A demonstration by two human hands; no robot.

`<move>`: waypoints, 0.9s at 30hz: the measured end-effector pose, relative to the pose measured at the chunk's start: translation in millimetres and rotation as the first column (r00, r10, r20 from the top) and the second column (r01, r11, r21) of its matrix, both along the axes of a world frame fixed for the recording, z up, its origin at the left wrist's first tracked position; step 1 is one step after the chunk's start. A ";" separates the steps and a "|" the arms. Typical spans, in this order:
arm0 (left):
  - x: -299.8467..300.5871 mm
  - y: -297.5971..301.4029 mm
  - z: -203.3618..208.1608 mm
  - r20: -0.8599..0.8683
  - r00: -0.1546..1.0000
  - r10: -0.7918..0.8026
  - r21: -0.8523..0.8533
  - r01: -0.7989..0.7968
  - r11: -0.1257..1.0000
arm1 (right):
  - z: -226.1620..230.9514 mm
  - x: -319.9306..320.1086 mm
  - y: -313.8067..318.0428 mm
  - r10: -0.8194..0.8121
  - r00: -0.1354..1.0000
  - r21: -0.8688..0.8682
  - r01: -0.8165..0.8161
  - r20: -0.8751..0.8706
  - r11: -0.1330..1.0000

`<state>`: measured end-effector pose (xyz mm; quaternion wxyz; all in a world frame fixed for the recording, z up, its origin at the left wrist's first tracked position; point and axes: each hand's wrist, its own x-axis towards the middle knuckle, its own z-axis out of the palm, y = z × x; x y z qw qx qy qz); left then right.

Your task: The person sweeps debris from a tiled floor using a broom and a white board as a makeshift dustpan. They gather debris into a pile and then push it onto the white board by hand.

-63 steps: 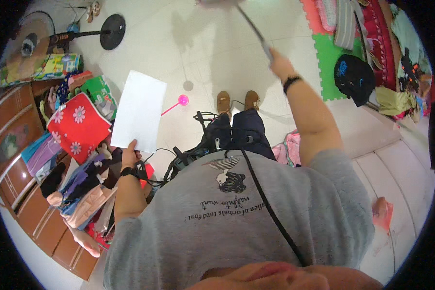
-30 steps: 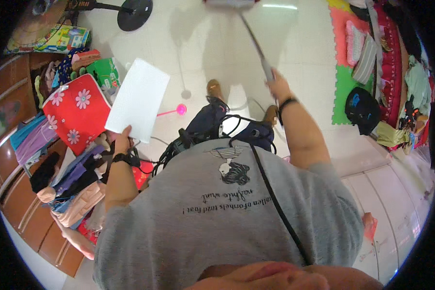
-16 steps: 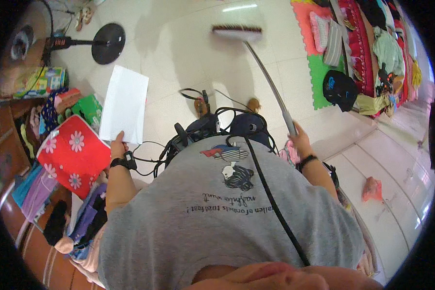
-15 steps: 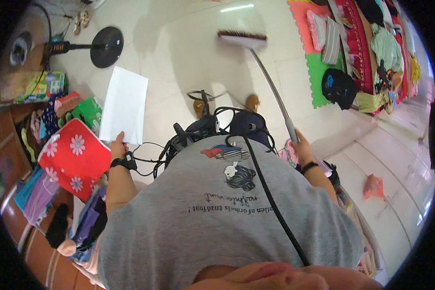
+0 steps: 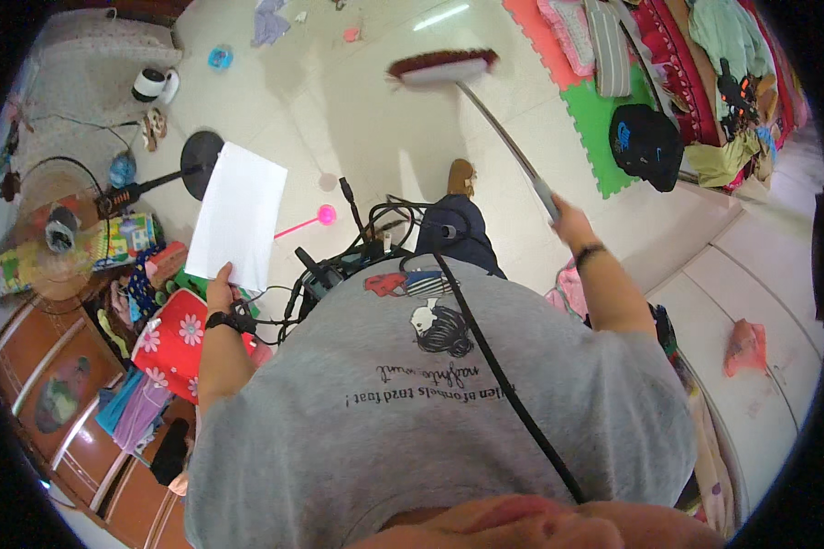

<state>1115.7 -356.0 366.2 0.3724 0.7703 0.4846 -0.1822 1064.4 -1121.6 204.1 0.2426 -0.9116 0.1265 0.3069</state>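
My right hand [image 5: 574,224] is closed around the grey handle end of a broom [image 5: 513,146]. Its wide white head with dark reddish bristles lies out ahead on the tiled floor, blurred by motion. On the left, my left hand [image 5: 220,291] pinches the near edge of a flat white sheet [image 5: 238,215], paper or card, I cannot tell which. The sheet overlaps the round black base [image 5: 200,151] of a fan. Beyond the sheet's right edge a pink stick with a round end [image 5: 326,215] shows above the floor.
A standing fan [image 5: 59,229] and a red flowered cloth [image 5: 174,343] are on the left, with brown drawers below. On the right are foam mats [image 5: 595,119], a black cap [image 5: 645,146] and heaped clothes. Farther ahead are sandals [image 5: 154,128] and scattered small items. Black cables hang at my waist.
The view has moved forward: sandals and fan base sit lower, and the pink stick and far floor items have come into view. The broom head has shifted slightly left; both hands keep their hold.
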 end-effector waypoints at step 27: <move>347.0 -69.8 -41.0 0.083 0.961 -0.264 -0.163 0.274 0.948 | 165.7 91.9 97.4 -0.848 0.337 0.331 0.921 -0.408 0.207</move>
